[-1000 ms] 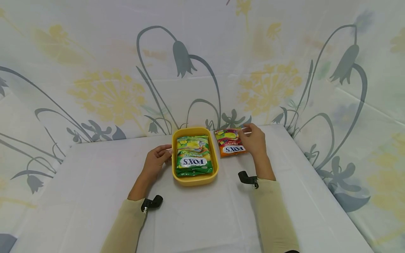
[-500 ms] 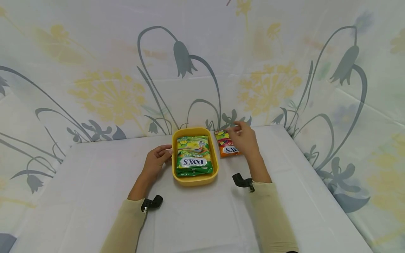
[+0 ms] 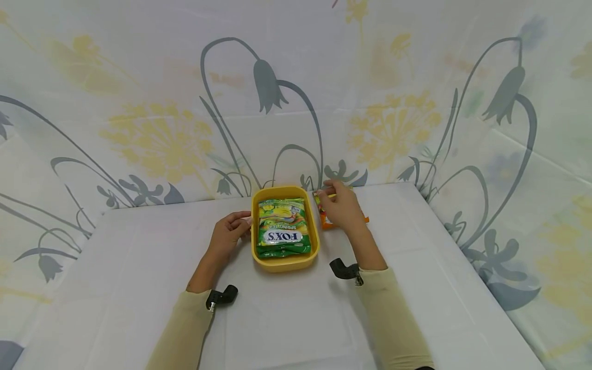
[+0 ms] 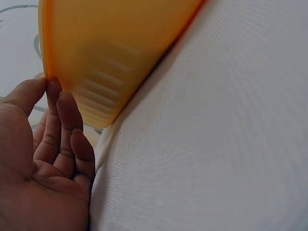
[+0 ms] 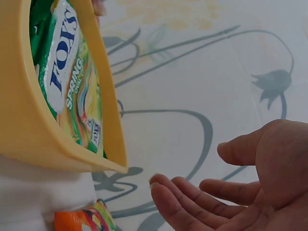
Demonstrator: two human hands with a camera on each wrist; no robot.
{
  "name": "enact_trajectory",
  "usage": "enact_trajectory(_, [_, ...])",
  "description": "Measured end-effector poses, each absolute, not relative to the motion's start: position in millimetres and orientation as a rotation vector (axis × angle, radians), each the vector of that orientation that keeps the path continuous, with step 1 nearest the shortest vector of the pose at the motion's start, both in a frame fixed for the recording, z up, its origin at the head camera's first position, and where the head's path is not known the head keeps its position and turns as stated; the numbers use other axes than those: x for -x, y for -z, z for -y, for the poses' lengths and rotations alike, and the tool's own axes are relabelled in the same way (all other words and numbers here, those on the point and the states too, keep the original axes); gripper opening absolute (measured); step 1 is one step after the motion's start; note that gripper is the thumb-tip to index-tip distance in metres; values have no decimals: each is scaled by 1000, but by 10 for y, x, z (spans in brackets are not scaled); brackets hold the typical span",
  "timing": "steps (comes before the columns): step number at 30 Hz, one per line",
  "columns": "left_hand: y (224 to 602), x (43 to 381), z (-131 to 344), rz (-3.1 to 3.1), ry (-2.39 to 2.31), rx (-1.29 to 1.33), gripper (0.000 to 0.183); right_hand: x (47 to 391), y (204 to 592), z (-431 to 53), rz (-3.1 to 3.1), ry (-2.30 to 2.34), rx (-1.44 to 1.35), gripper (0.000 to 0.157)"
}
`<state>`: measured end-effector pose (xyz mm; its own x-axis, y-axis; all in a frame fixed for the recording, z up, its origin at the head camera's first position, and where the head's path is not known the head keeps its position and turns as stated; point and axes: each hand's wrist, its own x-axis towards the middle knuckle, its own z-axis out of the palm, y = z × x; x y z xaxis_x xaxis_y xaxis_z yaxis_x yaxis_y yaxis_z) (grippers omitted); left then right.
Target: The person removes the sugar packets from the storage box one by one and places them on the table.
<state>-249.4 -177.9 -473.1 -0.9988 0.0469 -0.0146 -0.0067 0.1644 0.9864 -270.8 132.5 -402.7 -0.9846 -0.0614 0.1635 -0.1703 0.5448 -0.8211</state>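
A yellow plastic tub (image 3: 287,265) stands on the table in the head view. In it lie green FOX'S candy bags (image 3: 284,218), the top one with its print upside down. My left hand (image 3: 226,234) pinches the tub's left rim between thumb and fingertips, as the left wrist view confirms. Just right of the tub is an orange and red candy bag (image 3: 326,222), mostly covered by my right hand (image 3: 343,207). That hand holds nothing; in the right wrist view its fingers (image 5: 187,207) are loosely spread, with the orange bag (image 5: 86,219) below.
A white cloth (image 3: 287,329) covers the table. Behind it rises a flower-printed backdrop (image 3: 305,67), close to the far side of the tub. Both wrists carry small black cameras.
My right hand has let go of the orange candy bag's right side and moved left over it, toward the tub. The left hand and the tub have stayed in place.
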Motion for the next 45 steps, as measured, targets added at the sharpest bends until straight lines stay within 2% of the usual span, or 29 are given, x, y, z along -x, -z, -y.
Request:
enact_trajectory(16, [4734, 2471, 1799, -2373, -1996, -32, 37, 2623, 4092, -1012, 2788, -1357, -300, 50])
enact_trajectory(35, [4729, 2483, 1791, -2382, -1996, -54, 37, 2483, 4110, -735, 3066, -1159, -447, 67])
enact_trajectory(45, [4730, 2498, 1790, -2375, -1996, -45, 37, 2429, 4164, -584, 3140, -1168, -309, 73])
